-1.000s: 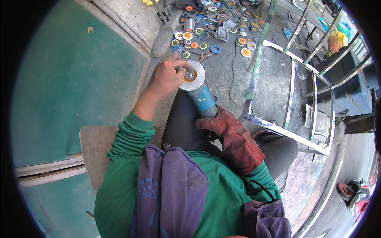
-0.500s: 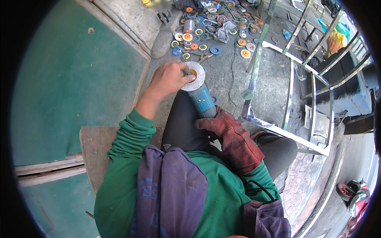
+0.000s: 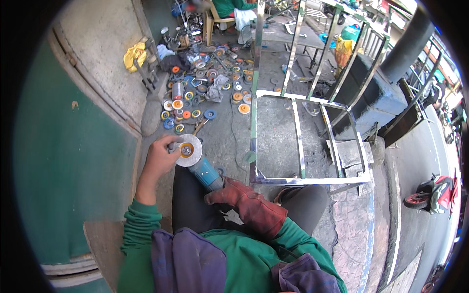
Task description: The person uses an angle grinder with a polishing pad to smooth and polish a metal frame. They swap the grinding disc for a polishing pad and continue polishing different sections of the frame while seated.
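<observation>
An angle grinder with a teal body point(image 3: 205, 174) lies across my lap, with its pale grinding disc point(image 3: 194, 153) facing up. At the disc's centre, a metal nut point(image 3: 186, 150) sits within a yellow-orange ring. My right hand point(image 3: 240, 196), in a red work glove, is closed around the grinder's rear end. My bare left hand point(image 3: 160, 155) is at the disc's left edge, its fingers curled and closed on the rim; some fingertips are hidden.
Many used discs point(image 3: 210, 114) litter the ground ahead. A metal frame point(image 3: 299, 139) stands to the front right, and a cord point(image 3: 233, 136) runs along the floor. Green panel point(image 3: 73, 161) on the left. Beyond are a yellow cloth point(image 3: 134, 55), a seated person point(image 3: 229, 7) and a red motorbike point(image 3: 430, 195).
The view has tilted up and turned right. My left thumb has moved off the disc's centre to its left edge, uncovering the nut. My right hand keeps its grip.
</observation>
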Demonstrator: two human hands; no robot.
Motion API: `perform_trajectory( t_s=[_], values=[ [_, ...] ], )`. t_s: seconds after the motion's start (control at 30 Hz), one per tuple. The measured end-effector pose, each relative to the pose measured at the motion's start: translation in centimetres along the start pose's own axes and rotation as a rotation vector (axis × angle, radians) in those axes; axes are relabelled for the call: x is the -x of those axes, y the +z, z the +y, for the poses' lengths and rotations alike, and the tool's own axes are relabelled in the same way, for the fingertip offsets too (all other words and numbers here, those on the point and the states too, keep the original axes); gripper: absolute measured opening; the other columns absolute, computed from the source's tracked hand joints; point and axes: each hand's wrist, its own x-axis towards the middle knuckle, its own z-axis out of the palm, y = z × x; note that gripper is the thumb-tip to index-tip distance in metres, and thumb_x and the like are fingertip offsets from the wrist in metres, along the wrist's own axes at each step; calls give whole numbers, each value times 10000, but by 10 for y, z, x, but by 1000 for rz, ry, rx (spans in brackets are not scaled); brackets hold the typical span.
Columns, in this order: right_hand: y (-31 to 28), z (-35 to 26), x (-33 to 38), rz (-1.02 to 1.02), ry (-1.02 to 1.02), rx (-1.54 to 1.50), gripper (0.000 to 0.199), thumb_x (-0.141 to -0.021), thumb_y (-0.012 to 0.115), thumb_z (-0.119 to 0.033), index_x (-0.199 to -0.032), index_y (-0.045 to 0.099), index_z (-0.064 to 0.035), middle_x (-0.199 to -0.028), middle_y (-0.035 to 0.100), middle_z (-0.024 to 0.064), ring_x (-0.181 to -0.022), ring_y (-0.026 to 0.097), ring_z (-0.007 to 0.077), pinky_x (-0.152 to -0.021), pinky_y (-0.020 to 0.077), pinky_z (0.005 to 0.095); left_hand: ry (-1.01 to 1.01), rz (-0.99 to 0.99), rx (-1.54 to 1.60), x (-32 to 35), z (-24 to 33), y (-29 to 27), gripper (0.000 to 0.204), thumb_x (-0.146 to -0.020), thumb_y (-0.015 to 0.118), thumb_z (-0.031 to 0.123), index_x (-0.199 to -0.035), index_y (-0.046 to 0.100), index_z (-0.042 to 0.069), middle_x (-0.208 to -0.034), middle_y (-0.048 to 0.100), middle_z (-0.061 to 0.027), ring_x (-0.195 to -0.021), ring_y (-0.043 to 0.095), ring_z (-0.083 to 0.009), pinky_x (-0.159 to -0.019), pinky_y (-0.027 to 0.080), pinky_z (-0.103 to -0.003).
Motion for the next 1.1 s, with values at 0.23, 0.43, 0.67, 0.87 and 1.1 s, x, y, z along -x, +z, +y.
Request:
perform_trajectory(
  t_s=[0.23,0.43,0.67,0.87,1.1],
  values=[
    [6,4,19,-212,-80,-666,552,-885,828,-390,-1293,661,-58,-1013,764,158,-827,777,281,-656,646,417,-554,57,1229,-3,-13,87,521,-1090,560,546,-1340,636,95,-1152,713,-85,-1025,683,-201,-892,546,-373],
    [7,4,30,-272,-120,-737,508,-966,753,-436,-1193,688,14,-918,769,179,-768,782,303,-614,659,424,-575,-416,1966,1,5,146,872,-1025,376,798,-1378,587,30,-1106,719,-165,-985,714,-349,-894,595,-525],
    [3,-19,26,25,11,-178,964,-802,898,-529,-1493,504,15,-1257,725,248,-1190,730,331,-1024,596,442,-648,-331,2108,3,-5,148,834,-1026,367,774,-1328,604,33,-1013,711,-165,-876,707,-355,-857,598,-549],
    [-54,-96,67,582,-886,912,1222,-684,925,-568,-1601,396,43,-1575,498,318,-1507,481,416,-1244,411,492,-568,-437,2143,10,-15,128,812,-1028,417,735,-1459,563,62,-1184,713,-205,-983,728,-388,-971,573,-626],
    [-42,-129,28,363,-616,654,1069,-790,858,-538,-1594,431,22,-1513,557,304,-1479,501,439,-1228,417,484,-493,-668,2183,34,-8,154,729,-1052,452,664,-1560,516,145,-1437,661,-155,-1202,704,-384,-1042,566,-578]
  ],
)
